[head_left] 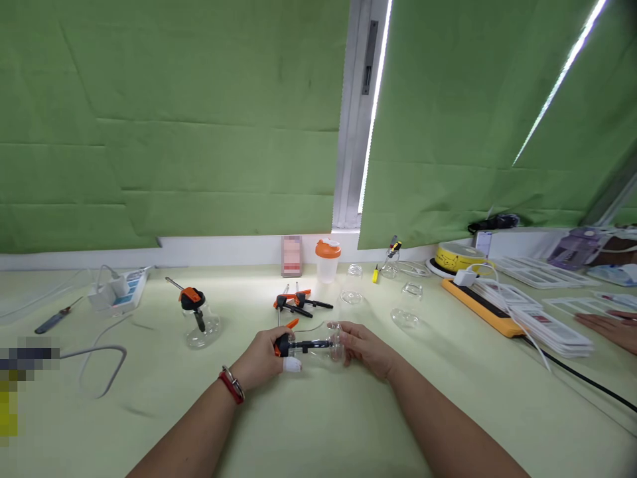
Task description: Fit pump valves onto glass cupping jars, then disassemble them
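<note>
My left hand (263,360) is closed round the black and orange pump top of a clear glass bottle (318,346) lying on its side. My right hand (365,348) grips the bottle's base end. A black tube runs inside the glass. Just behind my hands lie two loose black and orange pump tops (292,305), (311,301). Another glass bottle with a pump top (199,318) stands at the left. Two clear glass vessels (352,285), (407,309) stand at the right.
An orange-lidded cup (327,260) and a phone (291,256) stand by the wall. A screwdriver (57,318) and white power strip (130,292) are on the left. To the right are an orange power strip (480,309), white trays (537,325) and another person's hand (610,328).
</note>
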Action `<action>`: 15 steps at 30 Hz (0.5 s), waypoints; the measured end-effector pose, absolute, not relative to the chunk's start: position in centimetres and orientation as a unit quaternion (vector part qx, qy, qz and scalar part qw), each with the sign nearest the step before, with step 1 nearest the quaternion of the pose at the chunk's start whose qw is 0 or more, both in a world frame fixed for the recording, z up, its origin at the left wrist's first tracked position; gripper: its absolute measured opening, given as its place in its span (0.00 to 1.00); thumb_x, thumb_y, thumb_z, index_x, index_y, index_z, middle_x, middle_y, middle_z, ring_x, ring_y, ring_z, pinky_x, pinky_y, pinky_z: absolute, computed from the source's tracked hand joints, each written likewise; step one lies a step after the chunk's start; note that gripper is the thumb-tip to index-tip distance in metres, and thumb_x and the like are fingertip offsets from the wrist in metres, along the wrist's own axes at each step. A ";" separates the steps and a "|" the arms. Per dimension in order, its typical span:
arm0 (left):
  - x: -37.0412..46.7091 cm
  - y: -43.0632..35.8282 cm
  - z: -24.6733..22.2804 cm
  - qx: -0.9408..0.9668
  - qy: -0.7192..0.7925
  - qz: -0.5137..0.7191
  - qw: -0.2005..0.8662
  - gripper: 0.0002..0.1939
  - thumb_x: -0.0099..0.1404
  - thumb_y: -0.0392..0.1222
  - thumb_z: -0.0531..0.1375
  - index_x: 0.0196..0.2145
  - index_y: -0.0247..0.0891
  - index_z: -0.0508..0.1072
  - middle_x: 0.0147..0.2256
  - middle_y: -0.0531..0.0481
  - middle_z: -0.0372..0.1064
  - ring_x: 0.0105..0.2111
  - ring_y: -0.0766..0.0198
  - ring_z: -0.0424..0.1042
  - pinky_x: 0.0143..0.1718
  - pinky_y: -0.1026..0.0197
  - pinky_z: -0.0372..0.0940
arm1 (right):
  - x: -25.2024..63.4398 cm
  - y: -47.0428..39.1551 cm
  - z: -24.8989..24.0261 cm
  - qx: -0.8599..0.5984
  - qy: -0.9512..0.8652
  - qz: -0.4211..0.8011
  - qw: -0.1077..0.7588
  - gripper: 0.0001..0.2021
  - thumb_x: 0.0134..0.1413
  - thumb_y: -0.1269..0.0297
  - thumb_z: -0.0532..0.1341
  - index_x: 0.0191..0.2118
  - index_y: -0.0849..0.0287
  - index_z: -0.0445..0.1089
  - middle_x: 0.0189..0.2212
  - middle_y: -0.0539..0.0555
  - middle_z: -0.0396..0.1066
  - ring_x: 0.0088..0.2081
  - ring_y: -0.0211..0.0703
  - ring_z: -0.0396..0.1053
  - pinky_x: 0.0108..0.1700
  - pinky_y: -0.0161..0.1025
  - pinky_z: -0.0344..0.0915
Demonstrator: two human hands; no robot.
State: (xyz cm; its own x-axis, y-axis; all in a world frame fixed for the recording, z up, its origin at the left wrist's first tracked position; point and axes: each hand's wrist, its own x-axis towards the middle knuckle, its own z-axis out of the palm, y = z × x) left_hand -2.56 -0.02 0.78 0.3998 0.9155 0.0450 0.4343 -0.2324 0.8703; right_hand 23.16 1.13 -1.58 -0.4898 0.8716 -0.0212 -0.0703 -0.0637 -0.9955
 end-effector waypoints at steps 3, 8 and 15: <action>-2.5 0.0 0.8 0.727 0.465 0.286 0.417 0.19 0.45 0.44 0.68 0.32 0.35 0.66 0.23 0.59 0.51 0.24 0.69 0.50 0.24 0.67 0.49 | 22.9 1.1 -1.6 -0.349 -0.582 0.641 0.359 0.24 0.51 0.45 0.59 0.46 0.60 0.67 0.31 0.54 0.69 0.27 0.38 0.67 0.26 0.35 0.62; -2.6 0.0 0.6 0.727 0.463 0.290 0.415 0.19 0.45 0.45 0.68 0.31 0.36 0.65 0.23 0.60 0.51 0.24 0.69 0.51 0.24 0.67 0.49 | 22.6 1.1 -1.6 -0.367 -0.587 0.628 0.354 0.24 0.51 0.43 0.56 0.40 0.62 0.68 0.27 0.53 0.69 0.25 0.37 0.66 0.25 0.33 0.61; -2.6 0.0 0.6 0.714 0.461 0.292 0.439 0.21 0.46 0.49 0.67 0.31 0.36 0.65 0.23 0.60 0.50 0.22 0.70 0.52 0.22 0.67 0.51 | 23.3 0.9 -1.6 -0.351 -0.578 0.637 0.370 0.29 0.51 0.47 0.60 0.57 0.52 0.59 0.52 0.59 0.61 0.38 0.42 0.68 0.30 0.36 0.65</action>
